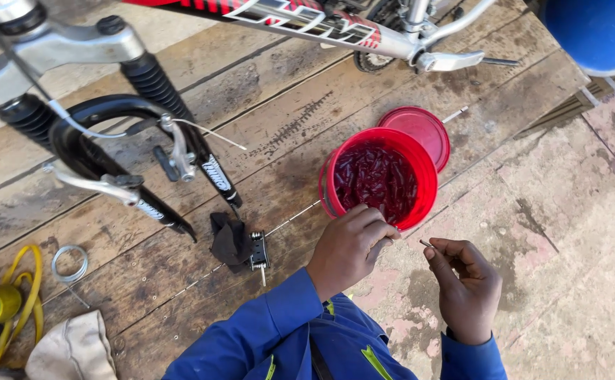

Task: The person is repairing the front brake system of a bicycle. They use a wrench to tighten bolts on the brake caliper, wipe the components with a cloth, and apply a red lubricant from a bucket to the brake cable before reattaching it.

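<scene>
A red tub (420,163) of dark red grease stands on the wooden boards. My left hand (350,248) grips the tub's near rim, fingers curled over the edge. My right hand (466,285) hovers just right of it, pinching a small thin metal part (426,243) between thumb and fingertips. The tub's red lid (420,128) lies flat behind it. Both my sleeves are blue.
A bicycle front fork with black boots and a rim brake (110,141) hangs at left. The red and silver frame (321,24) crosses the top. A black rag and brake pad (241,243), a coiled cable (70,262), a yellow hose (29,295), a blue drum (596,32).
</scene>
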